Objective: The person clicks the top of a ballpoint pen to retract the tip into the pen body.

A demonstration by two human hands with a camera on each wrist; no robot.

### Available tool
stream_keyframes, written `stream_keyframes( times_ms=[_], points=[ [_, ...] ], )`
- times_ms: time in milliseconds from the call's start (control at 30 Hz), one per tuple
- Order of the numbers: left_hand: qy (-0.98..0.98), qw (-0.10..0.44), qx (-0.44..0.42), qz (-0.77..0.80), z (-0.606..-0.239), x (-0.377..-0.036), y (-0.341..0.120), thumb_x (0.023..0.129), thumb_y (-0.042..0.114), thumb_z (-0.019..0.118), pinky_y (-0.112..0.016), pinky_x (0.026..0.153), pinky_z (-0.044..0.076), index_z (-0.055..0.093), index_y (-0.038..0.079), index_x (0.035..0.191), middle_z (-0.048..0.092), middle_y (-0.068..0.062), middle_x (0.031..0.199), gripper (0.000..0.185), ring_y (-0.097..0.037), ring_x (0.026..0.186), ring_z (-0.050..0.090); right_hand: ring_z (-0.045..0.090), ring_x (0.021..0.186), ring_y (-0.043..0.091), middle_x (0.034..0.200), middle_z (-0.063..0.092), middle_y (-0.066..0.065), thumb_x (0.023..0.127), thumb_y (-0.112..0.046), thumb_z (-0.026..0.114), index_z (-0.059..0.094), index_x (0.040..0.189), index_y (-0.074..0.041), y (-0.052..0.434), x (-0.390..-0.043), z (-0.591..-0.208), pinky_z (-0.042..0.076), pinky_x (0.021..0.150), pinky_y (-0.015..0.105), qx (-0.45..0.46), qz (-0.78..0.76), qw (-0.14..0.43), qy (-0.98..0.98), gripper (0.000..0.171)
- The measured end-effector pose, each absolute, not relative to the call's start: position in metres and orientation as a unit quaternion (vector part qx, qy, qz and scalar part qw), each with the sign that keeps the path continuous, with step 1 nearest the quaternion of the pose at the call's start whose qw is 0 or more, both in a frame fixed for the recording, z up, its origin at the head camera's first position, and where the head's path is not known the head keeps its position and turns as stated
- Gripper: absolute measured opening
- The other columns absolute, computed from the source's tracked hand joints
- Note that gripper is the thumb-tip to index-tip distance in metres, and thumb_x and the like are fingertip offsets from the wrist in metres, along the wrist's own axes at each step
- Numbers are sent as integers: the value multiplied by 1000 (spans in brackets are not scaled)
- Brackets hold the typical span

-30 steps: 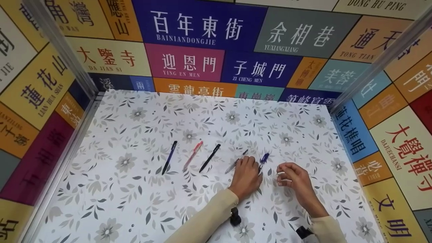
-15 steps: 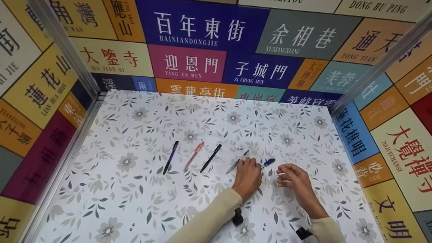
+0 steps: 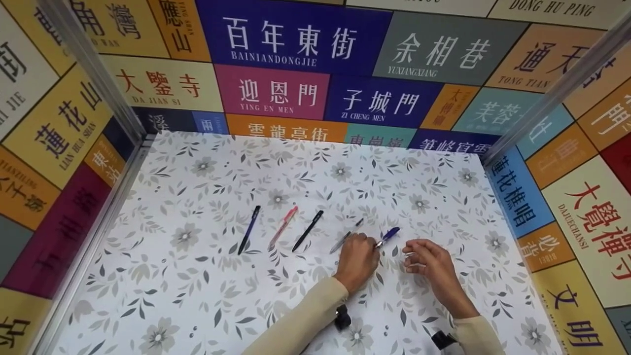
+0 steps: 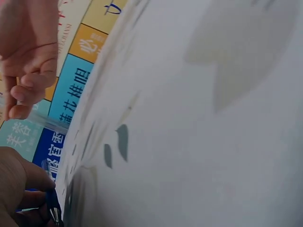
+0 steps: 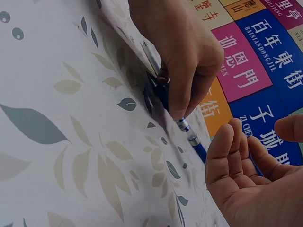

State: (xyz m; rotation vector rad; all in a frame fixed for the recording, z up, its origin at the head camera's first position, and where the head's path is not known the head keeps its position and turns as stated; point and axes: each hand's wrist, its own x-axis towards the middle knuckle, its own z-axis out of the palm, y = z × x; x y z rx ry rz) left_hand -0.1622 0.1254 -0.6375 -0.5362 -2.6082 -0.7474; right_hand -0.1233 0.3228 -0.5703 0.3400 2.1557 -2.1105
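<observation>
My left hand [image 3: 359,259] is low over the table and pinches a blue pen [image 3: 389,236] between thumb and fingers. The right wrist view shows that pen [image 5: 196,146] slanting, its dark tip close to the cloth. Just left of this hand lies a slim grey pen [image 3: 340,241], partly covered by the fingers. My right hand [image 3: 434,271] hovers to the right with loosely bent fingers and holds nothing; its palm [image 5: 265,198] shows in the right wrist view.
Further left, a black pen [image 3: 307,230], a pink pen [image 3: 283,228] and a dark blue pen with a black top [image 3: 249,230] lie slanted in a row. Lettered panels [image 3: 281,93] wall the floral-patterned table [image 3: 197,276] at the back and sides.
The blue pen's upper end has swung to the right, so the pen now leans more. My left hand has shifted slightly; the right hand and the other pens stay put.
</observation>
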Motion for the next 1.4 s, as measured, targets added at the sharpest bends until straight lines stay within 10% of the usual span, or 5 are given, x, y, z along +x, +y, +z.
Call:
stream_keyframes(
  times_ms=[633, 1400],
  points=[
    [-792, 56, -128, -594, -602, -150, 107, 95, 6, 82, -19, 71, 52, 85, 5, 103, 73, 3, 84, 9, 0, 77, 61, 72, 82, 22, 108, 75, 12, 114, -12, 57, 68, 125, 8, 305, -135, -561, 63, 72, 33, 103, -762, 108, 630, 26],
    [-682, 78, -129, -716, -578, -125, 85, 102, 16, 80, -41, 85, 64, 84, 12, 113, 79, 4, 102, 12, -6, 91, 71, 70, 81, 21, 103, 68, 13, 110, -3, 57, 63, 120, 6, 261, -145, -523, 62, 70, 32, -21, -773, 102, 626, 14]
  ],
)
